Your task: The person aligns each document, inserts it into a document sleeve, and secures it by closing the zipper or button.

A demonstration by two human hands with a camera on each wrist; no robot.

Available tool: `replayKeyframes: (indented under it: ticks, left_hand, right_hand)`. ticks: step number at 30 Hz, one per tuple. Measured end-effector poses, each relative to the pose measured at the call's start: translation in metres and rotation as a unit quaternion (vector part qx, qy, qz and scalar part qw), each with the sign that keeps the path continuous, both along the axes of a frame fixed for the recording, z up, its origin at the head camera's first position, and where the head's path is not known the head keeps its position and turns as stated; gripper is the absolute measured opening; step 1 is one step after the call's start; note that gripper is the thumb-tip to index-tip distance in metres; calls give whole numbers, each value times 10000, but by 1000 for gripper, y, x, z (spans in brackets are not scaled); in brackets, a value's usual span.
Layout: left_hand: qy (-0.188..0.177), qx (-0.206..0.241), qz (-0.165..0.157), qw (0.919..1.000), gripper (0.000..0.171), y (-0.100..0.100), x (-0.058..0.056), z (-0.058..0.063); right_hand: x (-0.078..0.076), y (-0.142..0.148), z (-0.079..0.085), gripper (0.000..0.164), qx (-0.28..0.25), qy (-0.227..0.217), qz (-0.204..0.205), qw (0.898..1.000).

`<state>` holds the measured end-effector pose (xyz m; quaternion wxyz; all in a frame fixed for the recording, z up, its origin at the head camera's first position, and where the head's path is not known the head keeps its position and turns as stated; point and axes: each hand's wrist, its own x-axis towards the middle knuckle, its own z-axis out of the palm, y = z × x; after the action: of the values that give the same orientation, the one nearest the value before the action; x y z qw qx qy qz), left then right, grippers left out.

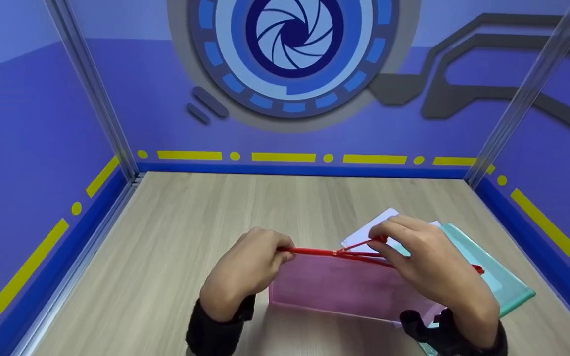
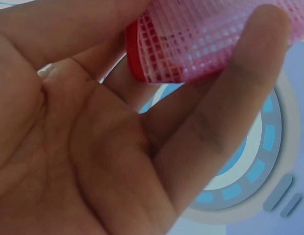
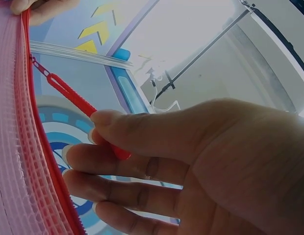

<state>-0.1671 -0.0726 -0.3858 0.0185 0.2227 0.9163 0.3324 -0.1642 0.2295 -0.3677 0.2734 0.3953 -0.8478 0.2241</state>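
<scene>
A pink mesh zipper pouch with a red zipper edge is held up off the table, its long side toward me. At its left top corner, my left hand pinches the red edge between thumb and fingers; the left wrist view shows the mesh corner in that hand. My right hand pinches the red zipper pull between thumb and index finger. The slider sits partway along the zipper, and the zipper parts to its right. The pouch's right end is partly hidden by my right hand.
A teal-green pouch lies on the wooden table at right, under and behind my right hand. White paper lies beside it. Blue panels wall the table at the back and sides.
</scene>
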Motion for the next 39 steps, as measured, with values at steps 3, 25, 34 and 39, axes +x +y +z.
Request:
replayKeyframes:
  ticks: [3, 25, 34, 39]
  left_hand:
    - [-9, 12, 20, 10000, 12, 0, 0, 0]
    - [159, 26, 35, 9999, 12, -1, -2, -2]
    - [255, 24, 209, 9995, 13, -4, -4, -1]
    - [177, 74, 307, 9993, 15, -8, -5, 0]
  right_hand:
    - [0, 1, 0, 29, -20, -25, 7, 10000]
    - [-2, 8, 1, 32, -74, -89, -11, 9999]
    - [-2, 10, 2, 33, -80, -201, -50, 9998]
    - [-3, 13, 3, 32, -141, -200, -134, 9996]
